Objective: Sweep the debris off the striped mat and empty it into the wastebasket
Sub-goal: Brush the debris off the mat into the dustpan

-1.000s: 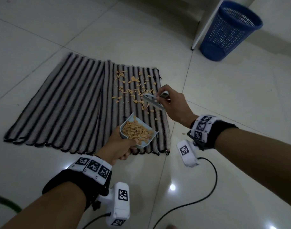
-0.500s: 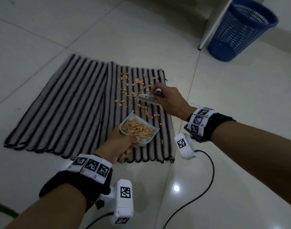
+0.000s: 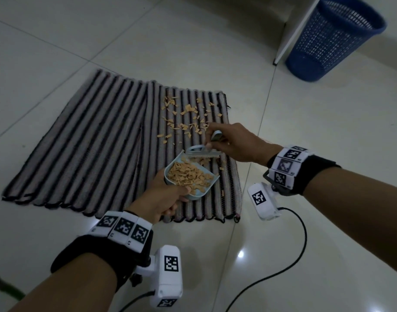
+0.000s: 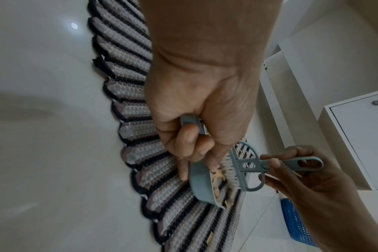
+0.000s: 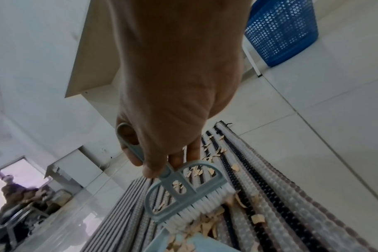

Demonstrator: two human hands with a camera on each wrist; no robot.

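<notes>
A striped mat [image 3: 85, 140] lies on the tiled floor with tan debris [image 3: 184, 122] scattered on its right part. My left hand [image 3: 161, 199] grips the handle of a light blue dustpan [image 3: 204, 190] heaped with debris, resting on the mat. My right hand [image 3: 233, 143] grips the handle of a small blue brush [image 3: 203, 152]; its white bristles [image 5: 194, 211] touch the mat at the dustpan's mouth, pushing flakes in. The left wrist view shows the dustpan [image 4: 202, 180] and the brush [image 4: 244, 167] side by side. A blue mesh wastebasket [image 3: 332, 39] stands at the far right.
A white cabinet panel [image 3: 294, 30] stands just left of the wastebasket. Black cables [image 3: 289, 251] trail from the wrist cameras over the floor to the near right. Bare tiled floor surrounds the mat.
My right hand has dragged the brush toward me from the middle of the debris patch to the dustpan's mouth. The dustpan has stayed in place in my left hand.
</notes>
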